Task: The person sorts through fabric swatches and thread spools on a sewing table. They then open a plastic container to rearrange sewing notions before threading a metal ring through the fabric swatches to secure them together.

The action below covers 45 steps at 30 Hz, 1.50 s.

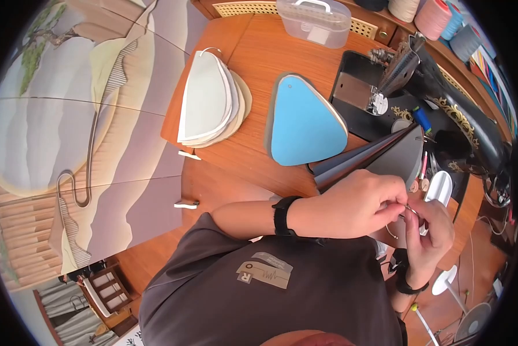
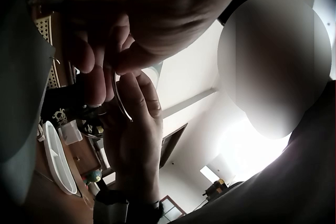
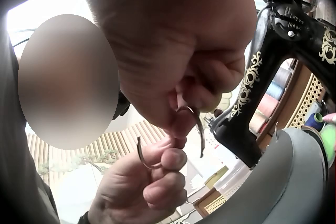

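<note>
Both hands meet at the right in the head view, in front of the chest. My left hand [image 1: 351, 202] and my right hand [image 1: 432, 228] pinch a thin metal ring [image 3: 201, 134] between thumbs and fingertips. In the right wrist view the ring stands open, its two curved halves spread apart. Its curved edge [image 2: 122, 100] also shows between the fingers in the left wrist view. Right beside the hands lies a fan of grey and dark rounded-triangle sheets [image 1: 394, 158]. A small hook of metal [image 3: 276, 129] sticks up at the tip of a grey sheet.
A blue-topped stack of rounded-triangle sheets [image 1: 308, 124] with a corner hole lies mid-table. Left of it is a white stack [image 1: 207, 104] with a ring. A black sewing machine [image 1: 455, 109], white tray [image 1: 439, 187], clear plastic box [image 1: 315, 23] and thread spools [image 1: 432, 20] stand around.
</note>
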### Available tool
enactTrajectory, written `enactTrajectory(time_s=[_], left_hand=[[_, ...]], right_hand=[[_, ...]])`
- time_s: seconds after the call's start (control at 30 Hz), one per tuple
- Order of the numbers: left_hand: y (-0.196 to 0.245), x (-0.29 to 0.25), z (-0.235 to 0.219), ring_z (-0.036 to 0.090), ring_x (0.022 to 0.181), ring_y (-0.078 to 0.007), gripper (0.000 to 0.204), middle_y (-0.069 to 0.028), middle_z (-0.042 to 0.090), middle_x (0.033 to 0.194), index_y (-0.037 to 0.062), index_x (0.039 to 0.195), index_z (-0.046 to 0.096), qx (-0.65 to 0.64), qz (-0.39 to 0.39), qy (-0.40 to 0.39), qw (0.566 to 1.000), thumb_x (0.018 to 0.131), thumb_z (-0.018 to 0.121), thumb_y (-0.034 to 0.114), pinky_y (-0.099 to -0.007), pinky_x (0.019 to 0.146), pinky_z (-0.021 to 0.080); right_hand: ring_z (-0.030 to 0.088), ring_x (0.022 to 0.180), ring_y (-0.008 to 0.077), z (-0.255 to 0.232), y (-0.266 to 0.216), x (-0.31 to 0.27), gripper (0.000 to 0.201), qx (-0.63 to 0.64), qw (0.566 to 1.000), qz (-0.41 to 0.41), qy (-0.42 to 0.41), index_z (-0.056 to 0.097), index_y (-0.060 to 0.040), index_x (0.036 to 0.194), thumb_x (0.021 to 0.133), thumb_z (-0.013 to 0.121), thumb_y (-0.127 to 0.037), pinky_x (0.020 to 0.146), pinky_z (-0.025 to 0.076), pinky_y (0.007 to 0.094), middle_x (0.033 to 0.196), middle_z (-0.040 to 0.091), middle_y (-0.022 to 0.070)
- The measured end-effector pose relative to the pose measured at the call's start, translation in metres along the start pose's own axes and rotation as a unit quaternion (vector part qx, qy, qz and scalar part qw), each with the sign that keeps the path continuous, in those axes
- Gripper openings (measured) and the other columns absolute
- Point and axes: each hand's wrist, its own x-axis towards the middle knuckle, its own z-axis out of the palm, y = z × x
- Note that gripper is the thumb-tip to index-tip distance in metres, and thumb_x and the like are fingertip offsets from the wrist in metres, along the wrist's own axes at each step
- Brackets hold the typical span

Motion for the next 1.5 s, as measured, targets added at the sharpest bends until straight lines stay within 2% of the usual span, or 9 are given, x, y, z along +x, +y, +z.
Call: enactTrajectory(time_s=[0.23, 0.4, 0.53, 0.63, 0.93, 1.13, 1.23, 1.43, 1.5], left_hand=[[-0.006, -0.003, -0.001, 0.071, 0.078, -0.0077, 0.009, -0.0071, 0.074, 0.090, -0.0008, 0.104, 0.066, 0.020, -0.067, -0.022, 0.997, 0.095, 0.066, -0.003, -0.0225, 0.062, 0.054], [-0.001, 0.004, -0.006, 0.071, 0.079, -0.0091, 0.007, -0.0077, 0.074, 0.093, -0.0025, 0.105, 0.064, -0.029, -0.148, -0.073, 0.986, 0.098, 0.063, -0.002, -0.0220, 0.062, 0.056], [-0.006, 0.010, -0.003, 0.071, 0.077, -0.0094, 0.007, -0.0090, 0.074, 0.094, -0.0039, 0.105, 0.064, -0.033, -0.145, -0.073, 0.986, 0.099, 0.062, -0.002, -0.0216, 0.062, 0.056], [-0.005, 0.018, -0.006, 0.071, 0.076, -0.0109, 0.005, -0.0104, 0.074, 0.094, -0.0038, 0.104, 0.061, -0.030, -0.193, -0.103, 0.975, 0.100, 0.060, -0.001, -0.0226, 0.061, 0.054], [0.001, 0.043, -0.007, 0.071, 0.072, -0.0125, 0.003, -0.0108, 0.075, 0.091, -0.0006, 0.102, 0.059, 0.034, -0.225, -0.175, 0.958, 0.101, 0.061, 0.001, -0.0249, 0.061, 0.053], [0.001, 0.057, -0.001, 0.071, 0.072, -0.0123, 0.004, -0.0093, 0.075, 0.088, -0.0012, 0.100, 0.060, 0.095, -0.231, -0.201, 0.947, 0.099, 0.064, 0.000, -0.0253, 0.064, 0.055], [0.000, 0.060, 0.004, 0.071, 0.070, -0.0134, 0.005, -0.0084, 0.073, 0.084, -0.0007, 0.098, 0.061, 0.105, -0.226, -0.194, 0.949, 0.097, 0.065, 0.002, -0.0264, 0.062, 0.054], [-0.005, 0.057, 0.005, 0.072, 0.066, -0.0164, 0.007, -0.0088, 0.071, 0.078, 0.0007, 0.097, 0.065, 0.115, -0.197, -0.174, 0.958, 0.096, 0.067, 0.007, -0.0294, 0.058, 0.053], [-0.007, 0.056, 0.003, 0.072, 0.067, -0.0171, 0.007, -0.0092, 0.070, 0.078, 0.0005, 0.098, 0.066, 0.095, -0.208, -0.165, 0.959, 0.096, 0.067, 0.007, -0.0302, 0.059, 0.054]], right_hand=[[0.065, 0.073, 0.0259, 0.004, -0.007, 0.007, 0.014, 0.034, 0.994, 0.099, -0.040, 0.073, -0.0012, 0.090, 0.077, 0.075, 0.004, 0.067, 0.051, 0.0335, 0.083, 0.071, 0.0077], [0.055, 0.057, 0.0053, 0.011, -0.001, -0.002, 0.012, 0.139, 0.973, 0.182, -0.028, 0.067, -0.0018, 0.100, 0.089, 0.069, 0.003, 0.052, 0.044, 0.0252, 0.074, 0.068, 0.0031], [0.045, 0.056, 0.0061, 0.013, 0.004, -0.001, 0.011, 0.162, 0.957, 0.236, -0.041, 0.066, -0.0032, 0.097, 0.088, 0.069, 0.002, 0.053, 0.039, 0.0239, 0.063, 0.050, -0.0006], [0.049, 0.057, 0.0073, 0.007, 0.009, 0.002, 0.012, 0.169, 0.949, 0.256, -0.069, 0.066, -0.0034, 0.099, 0.088, 0.069, 0.002, 0.054, 0.041, 0.0256, 0.067, 0.054, 0.0019], [0.060, 0.065, 0.0125, 0.005, 0.032, -0.003, 0.014, 0.242, 0.938, 0.241, -0.059, 0.066, -0.0022, 0.103, 0.091, 0.073, -0.003, 0.060, 0.048, 0.0279, 0.075, 0.061, 0.0069], [0.042, 0.064, 0.0020, -0.001, 0.041, -0.003, 0.012, 0.249, 0.937, 0.238, -0.063, 0.065, -0.0006, 0.103, 0.092, 0.069, 0.004, 0.056, 0.035, 0.0215, 0.079, 0.055, -0.0029], [0.054, 0.059, 0.0146, -0.002, 0.048, -0.002, 0.016, 0.202, 0.960, 0.191, -0.042, 0.066, -0.0034, 0.099, 0.086, 0.076, -0.003, 0.055, 0.043, 0.0308, 0.066, 0.055, 0.0049], [0.051, 0.058, 0.0165, -0.005, 0.046, 0.001, 0.013, 0.229, 0.943, 0.234, -0.055, 0.066, -0.0038, 0.095, 0.085, 0.073, -0.001, 0.054, 0.042, 0.0324, 0.065, 0.054, 0.0041], [0.050, 0.058, 0.0158, -0.001, 0.050, -0.002, 0.015, 0.208, 0.963, 0.170, -0.031, 0.066, -0.0035, 0.096, 0.084, 0.073, 0.000, 0.054, 0.042, 0.0316, 0.068, 0.054, 0.0046]])
